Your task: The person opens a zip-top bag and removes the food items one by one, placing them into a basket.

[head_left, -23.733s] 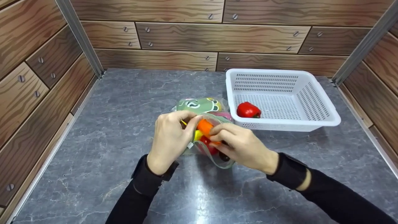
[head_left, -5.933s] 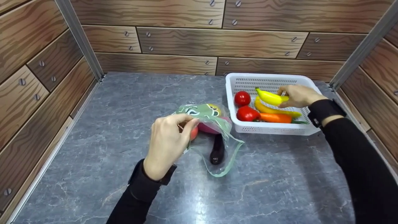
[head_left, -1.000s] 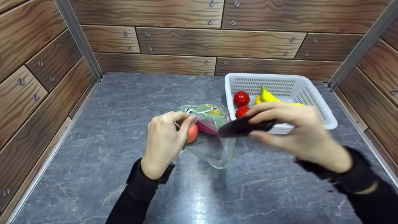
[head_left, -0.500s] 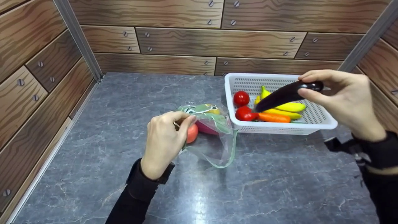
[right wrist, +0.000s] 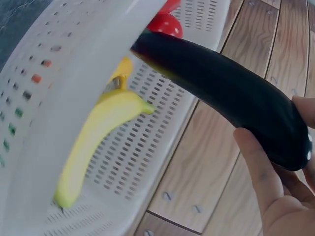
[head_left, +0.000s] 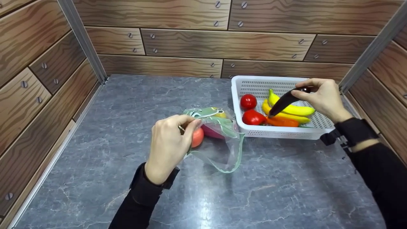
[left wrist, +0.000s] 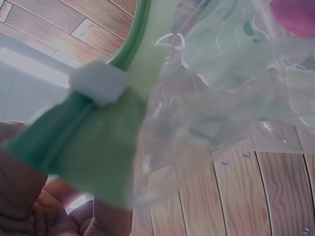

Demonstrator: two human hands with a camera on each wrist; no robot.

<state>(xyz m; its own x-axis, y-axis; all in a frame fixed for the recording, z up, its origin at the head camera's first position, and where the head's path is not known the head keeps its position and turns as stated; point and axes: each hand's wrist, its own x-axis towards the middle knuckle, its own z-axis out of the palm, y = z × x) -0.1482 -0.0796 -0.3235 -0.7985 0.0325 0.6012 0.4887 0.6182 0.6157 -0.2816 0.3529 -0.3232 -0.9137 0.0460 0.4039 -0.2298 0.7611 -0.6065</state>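
My left hand (head_left: 170,144) pinches the edge of a clear, green-trimmed bag (head_left: 237,159) on the table; the left wrist view shows the bag's green edge (left wrist: 98,152) with a white slider (left wrist: 98,82). Inside the bag are a round pinkish-red item (head_left: 197,137), a magenta one (head_left: 212,131) and something yellow, partly covered. Over the white basket (head_left: 286,132), my right hand (head_left: 324,97) grips a dark eggplant (head_left: 284,101) by its thick end, the thin end slanting down. In the right wrist view fingers (right wrist: 261,172) lie against the eggplant (right wrist: 221,88).
In the basket lie a tomato (head_left: 248,101), a red pepper (head_left: 253,117), an orange carrot (head_left: 283,121) and yellow bananas (head_left: 297,110). Wood-patterned walls (head_left: 178,44) enclose the grey table (head_left: 140,95) at the back and sides.
Tomato, bananas and carrot have come into the basket since the oldest frame. The eggplant, earlier in the bag, has moved right in my right hand. My left hand stays at the bag.
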